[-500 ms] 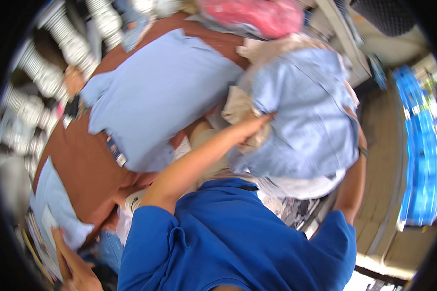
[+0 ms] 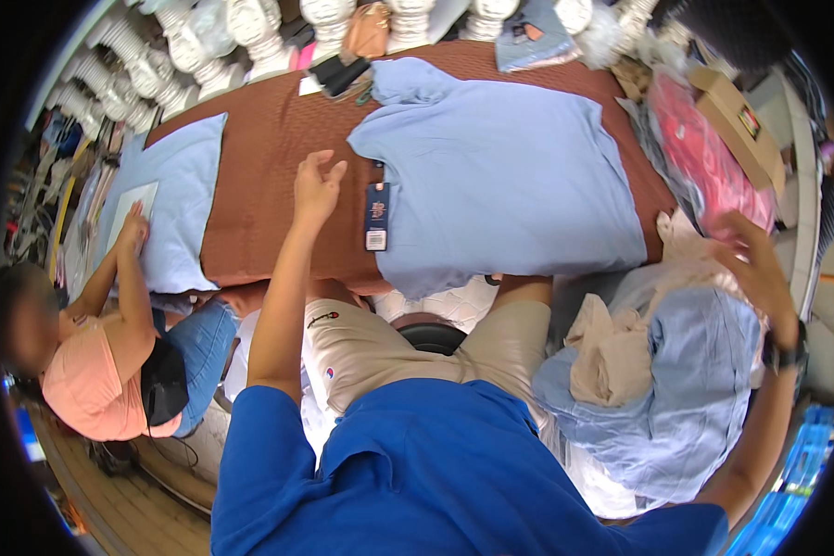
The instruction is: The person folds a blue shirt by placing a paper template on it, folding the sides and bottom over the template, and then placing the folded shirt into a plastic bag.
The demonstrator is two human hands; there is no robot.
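Note:
A light blue shirt [image 2: 519, 176] lies spread flat on the brown-covered table in front of me, with a dark blue hang tag [image 2: 377, 218] at its left edge. My left hand [image 2: 318, 190] is raised over the brown cloth to the left of the tag, fingers loosely bent and apart, holding nothing. Beside my right thigh is a heap of blue clothes [image 2: 686, 389] with a beige cloth [image 2: 612, 352] bunched on it. My right hand [image 2: 755, 269] hovers at the heap's far right side, near a red plastic-wrapped bundle [image 2: 704, 148]; its fingers are spread, and nothing shows in them.
On the left a seated co-worker [image 2: 111, 371] has hands on a white sheet [image 2: 134, 213] over another blue garment [image 2: 190, 167]. White mannequin heads [image 2: 250, 32] line the table's far edge. A cardboard box [image 2: 741, 130] stands at the far right. Brown cloth [image 2: 259, 185] covers the table.
Both hands have come off the blue heap; my left moved left over the table, my right to the heap's far side. The view has swung left, placing the heap farther right.

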